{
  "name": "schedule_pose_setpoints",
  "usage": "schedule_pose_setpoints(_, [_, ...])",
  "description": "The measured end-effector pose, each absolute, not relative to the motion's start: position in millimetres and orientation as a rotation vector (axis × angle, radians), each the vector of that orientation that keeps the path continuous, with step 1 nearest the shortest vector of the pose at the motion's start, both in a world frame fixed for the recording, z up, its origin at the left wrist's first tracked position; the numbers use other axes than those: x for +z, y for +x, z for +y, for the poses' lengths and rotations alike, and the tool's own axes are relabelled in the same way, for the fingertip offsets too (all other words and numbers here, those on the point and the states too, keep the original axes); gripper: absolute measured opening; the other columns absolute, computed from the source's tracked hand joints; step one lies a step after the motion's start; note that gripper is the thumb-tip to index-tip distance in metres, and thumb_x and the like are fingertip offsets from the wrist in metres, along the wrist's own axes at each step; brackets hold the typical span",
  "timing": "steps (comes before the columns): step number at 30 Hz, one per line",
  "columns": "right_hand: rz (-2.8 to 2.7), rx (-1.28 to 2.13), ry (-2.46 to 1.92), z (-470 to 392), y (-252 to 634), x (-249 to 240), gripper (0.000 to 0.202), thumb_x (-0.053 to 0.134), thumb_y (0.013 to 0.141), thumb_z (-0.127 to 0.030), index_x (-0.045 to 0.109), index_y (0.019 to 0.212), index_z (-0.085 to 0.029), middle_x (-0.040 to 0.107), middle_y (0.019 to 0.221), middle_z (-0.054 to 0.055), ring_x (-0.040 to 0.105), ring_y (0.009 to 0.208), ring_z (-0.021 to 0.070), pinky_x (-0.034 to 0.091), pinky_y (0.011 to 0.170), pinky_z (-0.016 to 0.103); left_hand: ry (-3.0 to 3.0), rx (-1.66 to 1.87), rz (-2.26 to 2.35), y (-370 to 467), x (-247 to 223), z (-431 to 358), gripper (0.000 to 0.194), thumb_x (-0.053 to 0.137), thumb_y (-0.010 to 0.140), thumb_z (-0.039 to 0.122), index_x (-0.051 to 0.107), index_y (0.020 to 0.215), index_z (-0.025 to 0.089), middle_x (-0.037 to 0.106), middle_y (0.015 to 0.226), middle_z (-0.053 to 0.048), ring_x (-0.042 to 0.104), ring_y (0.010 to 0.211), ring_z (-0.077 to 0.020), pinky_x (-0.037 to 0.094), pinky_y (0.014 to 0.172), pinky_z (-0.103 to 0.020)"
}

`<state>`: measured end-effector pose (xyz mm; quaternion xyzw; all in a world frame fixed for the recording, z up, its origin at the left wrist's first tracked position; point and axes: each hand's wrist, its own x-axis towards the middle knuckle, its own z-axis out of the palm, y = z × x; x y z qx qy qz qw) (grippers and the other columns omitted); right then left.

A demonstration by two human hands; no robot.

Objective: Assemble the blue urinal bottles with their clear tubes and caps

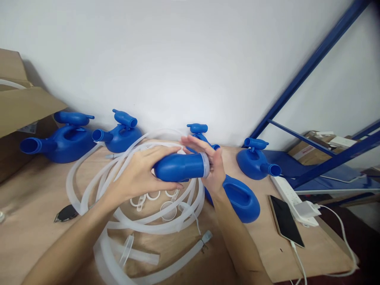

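Observation:
My left hand [142,170] is wrapped round the rounded end of a blue plastic spout piece [181,166], held level above the table. A translucent cap [206,164] sits on its right end. Against that cap rests the palm of my right hand [215,170], its fingers stretched out. Beneath both hands lie coils of translucent hose [154,227], with several clear plastic rings and caps [168,210] among them. A blue bottle with a handle hole [242,200] lies just right of my right wrist, partly hidden by it.
More blue bottles with small spout pieces on top stand along the wall, such as those at left [71,142] and right [252,162]. A cardboard box [29,107] is at far left. A phone [285,221], power strip [292,200] and blue shelf frame [326,166] are at right.

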<state>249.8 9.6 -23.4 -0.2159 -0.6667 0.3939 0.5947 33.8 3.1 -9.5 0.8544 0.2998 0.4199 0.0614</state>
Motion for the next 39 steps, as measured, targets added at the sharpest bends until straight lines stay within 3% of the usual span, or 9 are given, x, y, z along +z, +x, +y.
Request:
schedule_pose_setpoints(3, [-1.733, 0.653, -0.436, 7.5, 252.6, -26.7, 0.065, 0.044, 0.099, -0.074, 0.057, 0.150, -0.035, 0.057, 0.156, 0.003, 0.048, 0.149, 0.0332, 0.039, 0.125, 0.056, 2.352, 1.169, 1.003, 33.7, -4.3, 4.7, 0.077, 0.093, 0.064, 0.053, 0.070, 0.130, 0.021, 0.073, 0.131, -0.010, 0.070, 0.119, -0.0341, 0.058, 0.102, -0.045])
schedule_pose_setpoints(5, [-1.789, 0.574, -0.425, 7.3, 253.7, -30.5, 0.064, 0.050, 0.099, -0.069, 0.051, 0.154, -0.036, 0.057, 0.156, 0.003, 0.050, 0.147, 0.0332, 0.044, 0.121, 0.056, 2.324, 1.060, 1.016, 36.7, -4.5, 5.9, 0.071, 0.092, 0.064, 0.050, 0.073, 0.127, 0.023, 0.073, 0.133, -0.009, 0.067, 0.124, -0.0356, 0.053, 0.108, -0.049])
schedule_pose_setpoints(10, [-1.707, 0.581, -0.484, 6.2, 251.9, -34.5, 0.042, 0.043, 0.108, -0.048, 0.063, 0.142, -0.035, 0.071, 0.137, 0.003, 0.063, 0.133, 0.0299, 0.054, 0.111, 0.053, 2.379, 1.113, 0.993, 43.9, -6.5, 1.8, 0.067, 0.088, 0.067, 0.039, 0.071, 0.130, 0.022, 0.072, 0.135, -0.008, 0.067, 0.125, -0.0346, 0.052, 0.109, -0.047])
schedule_pose_setpoints(17, [-1.584, 0.758, -0.630, -3.2, 253.3, -16.9, 0.044, 0.041, 0.107, -0.053, 0.074, 0.124, -0.030, 0.079, 0.111, 0.004, 0.073, 0.106, 0.0276, 0.056, 0.103, 0.048, 2.657, 1.361, 0.848, 48.9, -13.8, -8.6, 0.066, 0.079, 0.082, 0.031, 0.057, 0.144, 0.021, 0.071, 0.137, -0.012, 0.069, 0.125, -0.0309, 0.057, 0.105, -0.042])
schedule_pose_setpoints(23, [-1.540, 0.975, -0.725, 3.9, 256.3, -15.8, 0.053, 0.040, 0.103, -0.067, 0.076, 0.112, -0.030, 0.078, 0.114, 0.005, 0.072, 0.112, 0.0295, 0.053, 0.108, 0.048, 2.966, 1.472, 0.912, 47.5, -19.5, -8.7, 0.065, 0.076, 0.089, 0.033, 0.051, 0.147, 0.016, 0.072, 0.130, -0.019, 0.071, 0.119, -0.0348, 0.059, 0.101, -0.047])
schedule_pose_setpoints(27, [-1.541, 1.078, -0.668, 10.6, 252.0, -22.4, 0.071, 0.028, 0.098, -0.082, 0.067, 0.132, -0.032, 0.072, 0.126, 0.006, 0.067, 0.122, 0.0284, 0.052, 0.109, 0.048, 2.952, 1.393, 0.886, 37.7, -18.7, -0.3, 0.066, 0.077, 0.088, 0.040, 0.054, 0.145, 0.017, 0.071, 0.131, -0.018, 0.074, 0.114, -0.0337, 0.063, 0.092, -0.043])
schedule_pose_setpoints(34, [-1.544, 0.947, -0.606, 12.2, 246.4, -29.3, 0.081, 0.022, 0.097, -0.084, 0.054, 0.148, -0.031, 0.066, 0.139, 0.009, 0.062, 0.131, 0.0306, 0.048, 0.115, 0.053, 2.818, 1.325, 0.886, 34.9, -15.8, 4.2, 0.070, 0.081, 0.083, 0.041, 0.056, 0.146, 0.021, 0.070, 0.137, -0.015, 0.071, 0.121, -0.0334, 0.059, 0.101, -0.043])
schedule_pose_setpoints(37, [-1.643, 0.825, -0.611, 13.1, 255.3, -26.7, 0.078, 0.036, 0.096, -0.081, 0.044, 0.156, -0.033, 0.058, 0.150, 0.010, 0.057, 0.138, 0.0312, 0.048, 0.116, 0.054, 2.686, 1.288, 1.003, 32.6, -8.0, 4.2, 0.067, 0.081, 0.081, 0.047, 0.063, 0.140, 0.021, 0.072, 0.135, -0.012, 0.072, 0.117, -0.0333, 0.058, 0.102, -0.042])
schedule_pose_setpoints(39, [-1.729, 0.748, -0.661, 14.3, 263.3, -23.0, 0.067, 0.053, 0.098, -0.069, 0.046, 0.155, -0.035, 0.055, 0.154, 0.009, 0.053, 0.143, 0.0301, 0.048, 0.117, 0.052, 2.565, 1.308, 1.148, 29.2, -3.4, 6.3, 0.067, 0.082, 0.079, 0.054, 0.067, 0.135, 0.021, 0.074, 0.131, -0.011, 0.074, 0.112, -0.0337, 0.058, 0.100, -0.043])
